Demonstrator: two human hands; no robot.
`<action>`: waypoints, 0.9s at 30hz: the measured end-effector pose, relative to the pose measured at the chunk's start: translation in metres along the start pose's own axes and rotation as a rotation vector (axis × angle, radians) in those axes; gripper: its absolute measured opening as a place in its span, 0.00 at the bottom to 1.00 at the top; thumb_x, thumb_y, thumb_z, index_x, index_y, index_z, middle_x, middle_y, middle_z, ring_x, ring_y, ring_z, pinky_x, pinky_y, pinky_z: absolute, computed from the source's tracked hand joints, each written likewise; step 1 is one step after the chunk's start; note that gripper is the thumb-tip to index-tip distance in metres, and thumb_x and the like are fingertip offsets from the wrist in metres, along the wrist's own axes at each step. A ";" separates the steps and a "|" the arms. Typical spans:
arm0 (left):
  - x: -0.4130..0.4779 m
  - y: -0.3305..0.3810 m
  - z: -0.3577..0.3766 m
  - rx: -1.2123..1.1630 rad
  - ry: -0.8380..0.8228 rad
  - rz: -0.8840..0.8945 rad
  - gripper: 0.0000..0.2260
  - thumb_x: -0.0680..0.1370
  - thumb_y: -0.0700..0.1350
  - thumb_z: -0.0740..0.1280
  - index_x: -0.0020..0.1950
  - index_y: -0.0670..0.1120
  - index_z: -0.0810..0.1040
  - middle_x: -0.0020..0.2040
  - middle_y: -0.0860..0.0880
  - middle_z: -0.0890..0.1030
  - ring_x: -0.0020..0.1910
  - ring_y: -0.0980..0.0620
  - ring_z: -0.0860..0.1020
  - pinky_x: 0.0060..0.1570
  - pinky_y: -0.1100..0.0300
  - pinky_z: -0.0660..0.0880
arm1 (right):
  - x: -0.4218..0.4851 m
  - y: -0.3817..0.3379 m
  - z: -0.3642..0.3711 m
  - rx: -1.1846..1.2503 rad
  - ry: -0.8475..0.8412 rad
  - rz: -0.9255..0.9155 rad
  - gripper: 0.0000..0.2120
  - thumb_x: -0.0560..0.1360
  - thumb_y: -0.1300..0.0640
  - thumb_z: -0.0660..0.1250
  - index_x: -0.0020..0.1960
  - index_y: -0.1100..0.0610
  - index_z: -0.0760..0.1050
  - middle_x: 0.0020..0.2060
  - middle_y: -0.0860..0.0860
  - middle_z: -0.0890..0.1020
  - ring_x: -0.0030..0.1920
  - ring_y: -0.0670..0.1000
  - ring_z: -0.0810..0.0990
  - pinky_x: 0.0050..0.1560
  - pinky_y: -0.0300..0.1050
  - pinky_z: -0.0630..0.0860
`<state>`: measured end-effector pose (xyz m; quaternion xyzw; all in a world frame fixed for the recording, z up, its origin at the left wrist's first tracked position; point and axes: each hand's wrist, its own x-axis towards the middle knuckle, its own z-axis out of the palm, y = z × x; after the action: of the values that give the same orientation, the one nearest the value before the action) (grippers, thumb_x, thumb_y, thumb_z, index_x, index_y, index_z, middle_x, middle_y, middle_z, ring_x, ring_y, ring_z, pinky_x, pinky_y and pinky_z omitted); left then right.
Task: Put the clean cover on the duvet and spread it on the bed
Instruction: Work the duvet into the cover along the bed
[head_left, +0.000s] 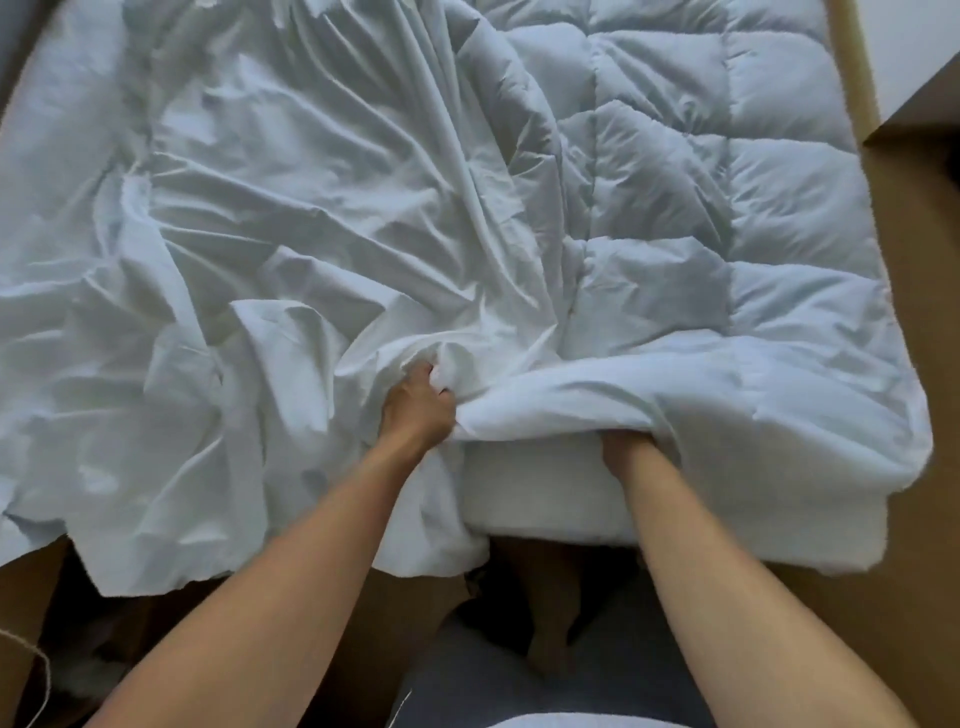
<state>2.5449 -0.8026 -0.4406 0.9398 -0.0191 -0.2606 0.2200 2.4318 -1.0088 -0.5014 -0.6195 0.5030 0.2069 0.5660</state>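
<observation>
Forearms come up from bottom edge. L hand (415, 408), frame ctr, clenches a bunch of wrinkled white cover (234, 234). R hand (626, 447) is tucked under quilted duvet (727, 208) edge, fingers hidden, so can't tell its grip. Cover fills left of frame, duvet the right.

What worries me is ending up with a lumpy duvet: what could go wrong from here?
1. The cover is heavily creased and the left hand grips only a bunched wad of it, so the duvet might go in twisted.
2. The right hand has its fingers hidden under the duvet's folded edge; it may be catching the wrong layer.
</observation>
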 end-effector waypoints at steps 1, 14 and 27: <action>0.012 0.010 -0.004 -0.060 0.010 -0.034 0.21 0.81 0.47 0.61 0.74 0.48 0.68 0.63 0.44 0.76 0.50 0.41 0.76 0.34 0.54 0.79 | 0.006 -0.026 -0.020 -0.157 0.020 -0.097 0.24 0.86 0.60 0.55 0.79 0.63 0.55 0.79 0.59 0.58 0.78 0.55 0.59 0.72 0.41 0.60; 0.024 0.041 0.087 -0.096 0.406 -0.168 0.40 0.65 0.58 0.79 0.70 0.44 0.66 0.65 0.40 0.68 0.65 0.41 0.66 0.68 0.51 0.61 | 0.152 -0.194 -0.007 -0.641 -0.093 -0.749 0.48 0.64 0.35 0.77 0.77 0.49 0.63 0.74 0.49 0.70 0.74 0.52 0.67 0.75 0.49 0.62; 0.159 -0.022 -0.013 -0.306 0.147 -0.204 0.08 0.85 0.47 0.60 0.53 0.52 0.79 0.44 0.54 0.81 0.46 0.50 0.80 0.45 0.54 0.76 | 0.120 -0.095 0.111 -0.658 -0.424 -0.660 0.09 0.77 0.50 0.66 0.42 0.54 0.75 0.42 0.54 0.81 0.46 0.60 0.80 0.40 0.44 0.67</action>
<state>2.6874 -0.8014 -0.5165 0.9089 0.1323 -0.2123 0.3336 2.5973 -0.9684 -0.5842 -0.8351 0.0629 0.2856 0.4659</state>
